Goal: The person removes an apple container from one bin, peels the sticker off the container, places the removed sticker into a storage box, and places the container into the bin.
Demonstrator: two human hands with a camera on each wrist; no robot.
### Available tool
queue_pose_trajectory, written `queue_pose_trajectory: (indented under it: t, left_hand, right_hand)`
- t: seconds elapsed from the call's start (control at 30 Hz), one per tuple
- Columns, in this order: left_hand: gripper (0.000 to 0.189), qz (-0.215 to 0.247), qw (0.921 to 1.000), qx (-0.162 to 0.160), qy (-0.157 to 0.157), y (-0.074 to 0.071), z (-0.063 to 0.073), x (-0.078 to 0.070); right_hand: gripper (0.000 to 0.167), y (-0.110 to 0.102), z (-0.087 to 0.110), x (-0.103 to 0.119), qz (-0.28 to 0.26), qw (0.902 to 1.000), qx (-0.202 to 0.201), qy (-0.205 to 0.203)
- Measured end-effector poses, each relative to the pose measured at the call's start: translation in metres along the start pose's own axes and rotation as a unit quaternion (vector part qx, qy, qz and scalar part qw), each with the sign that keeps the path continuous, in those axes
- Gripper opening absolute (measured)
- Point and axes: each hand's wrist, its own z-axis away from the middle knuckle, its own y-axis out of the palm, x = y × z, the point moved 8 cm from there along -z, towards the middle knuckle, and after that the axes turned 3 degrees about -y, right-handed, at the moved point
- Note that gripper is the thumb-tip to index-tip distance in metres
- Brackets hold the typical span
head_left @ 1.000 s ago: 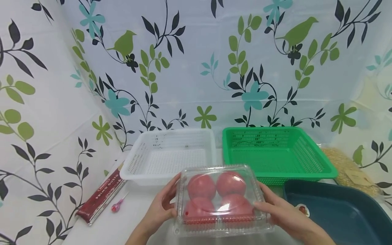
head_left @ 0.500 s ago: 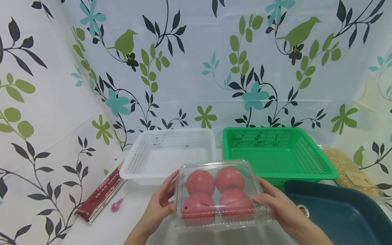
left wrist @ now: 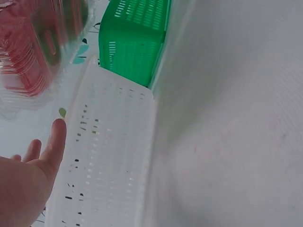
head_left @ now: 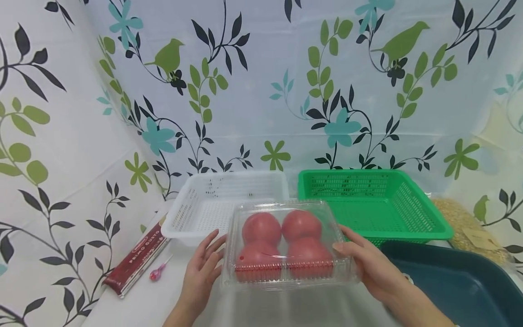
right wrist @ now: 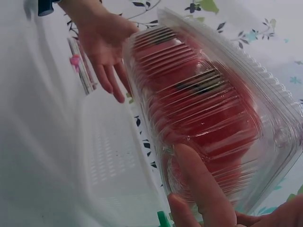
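Note:
A clear plastic clamshell box (head_left: 286, 250) with several large red tomatoes (head_left: 261, 229) inside is held up over the front of the table, its near side tilted down. My right hand (head_left: 377, 272) grips its right end, thumb on the lid edge and fingers (right wrist: 203, 182) along the ribbed underside. My left hand (head_left: 200, 272) is beside the left end, fingers spread and loosely bent. In the left wrist view a gap shows between that hand (left wrist: 33, 175) and the box (left wrist: 71, 71). The right wrist view shows the left palm turned toward the box.
Behind the box stand a white basket (head_left: 185, 222) and a green basket (head_left: 363, 206). A dark blue tray (head_left: 470, 286) lies at right, below a bag of yellowish pieces (head_left: 461, 218). At left are a red PRIMO GUSTO packet (head_left: 135, 259) and a pink lollipop (head_left: 156, 274).
The box has risen and shifted slightly left in the head view, now overlapping the white basket more. My left hand has let go of its left side and opened; the right keeps its grip.

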Motion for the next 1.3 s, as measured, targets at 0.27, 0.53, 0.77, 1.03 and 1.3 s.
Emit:
queue_pose_trajectory:
  t: [0.27,0.53,0.77,1.03,1.3]
  left_hand:
    - [0.049,0.024,0.993,-0.114,-0.018,-0.03,0.002,0.011]
    - [0.056,0.047,0.98,-0.182,-0.065,-0.047,0.005,0.025]
    - [0.061,0.116,0.9665,-0.211,-0.088,-0.058,0.002,0.035]
    - [0.071,0.175,0.9519,-0.228,-0.108,-0.066,-0.002,0.043]
    - [0.072,0.25,0.9309,-0.246,-0.103,-0.064,-0.013,0.044]
  right_hand:
    - [0.073,0.005,-0.014,0.02,0.029,0.9988,-0.04,-0.006]
    - [0.071,0.015,-0.036,0.037,0.03,0.9984,-0.04,-0.028]
    - [0.063,0.022,-0.06,0.048,0.005,0.9989,-0.037,-0.027]
    - [0.053,0.031,-0.087,0.06,-0.011,0.9989,-0.035,-0.028]
    - [0.052,0.036,-0.111,0.058,-0.025,0.9984,-0.049,-0.012]
